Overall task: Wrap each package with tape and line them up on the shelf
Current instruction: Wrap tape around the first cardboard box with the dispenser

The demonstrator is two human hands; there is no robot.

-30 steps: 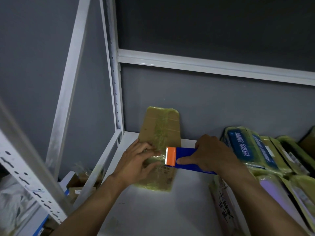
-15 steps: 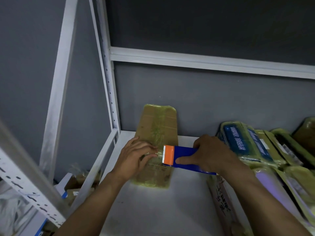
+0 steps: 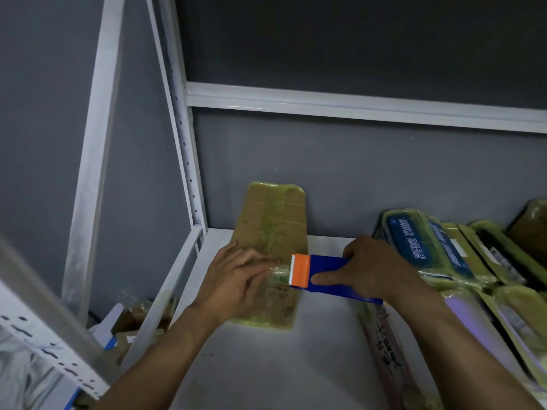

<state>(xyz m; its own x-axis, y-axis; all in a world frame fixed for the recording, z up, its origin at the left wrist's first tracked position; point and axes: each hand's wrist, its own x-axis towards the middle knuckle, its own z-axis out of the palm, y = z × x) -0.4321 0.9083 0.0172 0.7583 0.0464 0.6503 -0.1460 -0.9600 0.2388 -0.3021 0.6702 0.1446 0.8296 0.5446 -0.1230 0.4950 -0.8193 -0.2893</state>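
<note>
A flat brown package [image 3: 279,306] wrapped in yellowish tape lies on the white shelf [image 3: 266,365]. My left hand [image 3: 236,279] presses down on it with fingers laid flat. My right hand [image 3: 373,267] grips a blue tape dispenser [image 3: 328,276] whose orange toothed blade [image 3: 300,270] sits at the package's right edge, with a short strip of clear tape running from the blade under my left fingertips. A second taped brown package [image 3: 272,217] leans upright against the grey back wall just behind.
Several taped packages [image 3: 429,250] are stacked along the right side of the shelf, and a long narrow box [image 3: 387,350] with handwriting lies beside my right forearm. White shelf uprights [image 3: 183,143] stand at left. Boxes sit on the floor at lower left [image 3: 130,321].
The hands and the dispenser hold nearly the same pose on the package. The camera view has shifted slightly.
</note>
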